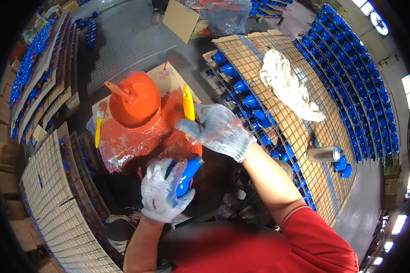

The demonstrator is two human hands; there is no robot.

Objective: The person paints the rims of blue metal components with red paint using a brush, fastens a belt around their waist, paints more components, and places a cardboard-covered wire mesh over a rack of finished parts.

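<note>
My left hand (163,193), in a pale knitted glove with red and blue smears, is closed around a glossy blue bottle-shaped metal part (187,178). The narrow neck of that part points up and to the right. Above it, my right hand (218,129), in a greyish glove, grips a paintbrush (188,105) by its yellow handle, which points upward. The brush's lower end is mostly hidden by the glove, close to a red-coated area near the blue part; whether they touch, I cannot tell. Beyond my hands, red paint (141,107) fills a round pot with another brush (116,89) standing in it.
A paint-smeared cardboard-topped stand (123,143) carries the pot and a yellow-handled brush (99,129). On the right, a wire rack (241,54) with cardboard holds a white cloth (284,84) and a metal can (321,154). Stacked racks of blue parts (351,82) stand both sides.
</note>
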